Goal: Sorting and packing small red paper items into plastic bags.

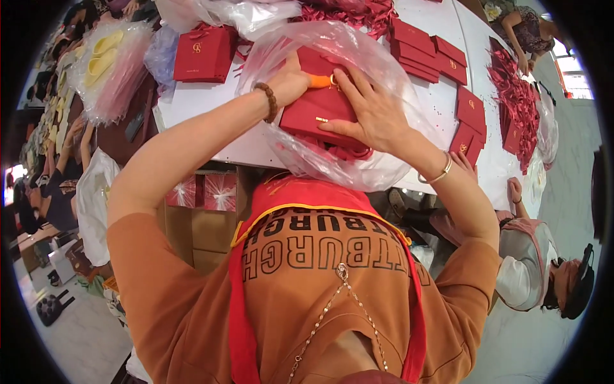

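Note:
A stack of red paper gift bags (310, 110) with gold print lies inside a large clear plastic bag (390, 163) in front of me. My left hand (291, 82) rests at the stack's upper left, fingers stretched, one covered in an orange finger sleeve (318, 81); some fingers are hidden. Across the stack's right side my right hand (378, 112) lies with fingers and thumb spread on the red paper. Both hands are within the mouth of the plastic bag. Red ribbon shows under the stack's lower edge.
More red gift bags stand at the back left (203, 54) and lie in piles to the right (416, 52). Red ribbons (515, 102) heap along the white table's (441, 109) far right. Another person (531, 262) is on the right. An open cardboard box (208, 224) sits below the table edge.

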Action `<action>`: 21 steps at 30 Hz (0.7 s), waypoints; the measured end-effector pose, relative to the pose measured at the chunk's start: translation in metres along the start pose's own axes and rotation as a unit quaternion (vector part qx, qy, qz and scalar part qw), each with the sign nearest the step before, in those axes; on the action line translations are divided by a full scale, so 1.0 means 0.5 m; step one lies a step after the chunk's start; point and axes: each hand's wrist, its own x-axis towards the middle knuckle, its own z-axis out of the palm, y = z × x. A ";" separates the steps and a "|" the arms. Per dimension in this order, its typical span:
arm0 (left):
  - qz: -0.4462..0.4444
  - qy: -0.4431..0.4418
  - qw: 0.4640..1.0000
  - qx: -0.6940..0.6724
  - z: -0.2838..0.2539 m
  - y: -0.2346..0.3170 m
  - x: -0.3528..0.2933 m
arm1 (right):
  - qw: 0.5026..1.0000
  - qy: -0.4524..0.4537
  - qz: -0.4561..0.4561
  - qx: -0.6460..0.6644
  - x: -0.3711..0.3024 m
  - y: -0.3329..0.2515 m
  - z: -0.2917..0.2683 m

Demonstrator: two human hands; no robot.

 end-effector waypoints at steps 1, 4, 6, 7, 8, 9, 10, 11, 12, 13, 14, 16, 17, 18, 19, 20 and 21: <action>-0.025 -0.010 1.000 -0.013 -0.006 -0.003 0.003 | 1.000 -0.004 0.001 0.004 0.005 -0.002 -0.003; -0.064 -0.076 0.994 -0.047 -0.027 0.022 -0.021 | 0.999 -0.006 0.004 -0.040 0.013 0.005 -0.005; -0.070 -0.169 0.983 -0.019 -0.032 0.084 -0.085 | 0.999 -0.019 0.022 -0.023 0.008 0.014 -0.007; -0.073 -0.162 0.984 -0.018 -0.034 0.093 -0.111 | 0.999 -0.030 0.032 -0.007 0.011 0.015 -0.009; -0.152 -0.205 0.966 0.038 -0.041 0.098 -0.131 | 0.995 -0.044 0.039 -0.080 0.011 0.009 -0.011; -0.230 -0.244 0.937 0.093 -0.049 0.101 -0.145 | 0.996 -0.040 0.033 -0.077 0.009 0.007 -0.012; -0.232 -0.237 0.939 0.095 -0.055 0.092 -0.152 | 0.995 -0.046 0.036 -0.077 0.006 0.007 -0.012; -0.186 -0.271 0.929 0.171 -0.063 0.076 -0.162 | 0.995 -0.049 0.034 -0.077 0.007 0.002 -0.016; -0.144 -0.305 0.909 0.245 -0.075 0.081 -0.173 | 0.993 -0.072 0.050 -0.074 0.011 -0.009 -0.029; -0.015 -0.339 0.893 0.295 -0.089 0.095 -0.194 | 0.995 -0.065 0.038 -0.068 0.011 -0.013 -0.029; -0.006 -0.325 0.885 0.333 -0.093 0.111 -0.209 | 0.995 -0.073 0.040 -0.062 0.009 -0.014 -0.030; 0.001 -0.308 0.874 0.377 -0.127 0.151 -0.211 | 0.995 -0.074 0.039 -0.054 0.003 -0.006 -0.027; 0.073 -0.330 0.912 0.232 -0.154 0.185 -0.209 | 0.998 -0.047 0.029 -0.038 -0.004 0.001 -0.023; 0.142 -0.340 0.926 0.080 -0.180 0.201 -0.215 | 0.999 -0.021 0.012 -0.021 -0.002 0.001 -0.020; 0.194 -0.303 0.930 -0.073 -0.208 0.171 -0.195 | 1.000 -0.015 0.008 -0.021 0.005 0.000 -0.024; 0.193 -0.193 0.957 -0.100 -0.267 0.160 -0.182 | 0.999 -0.037 0.007 -0.034 0.011 -0.004 -0.031; 0.228 -0.006 0.965 -0.129 -0.301 0.126 -0.144 | 0.997 -0.064 0.009 -0.050 0.016 -0.008 -0.034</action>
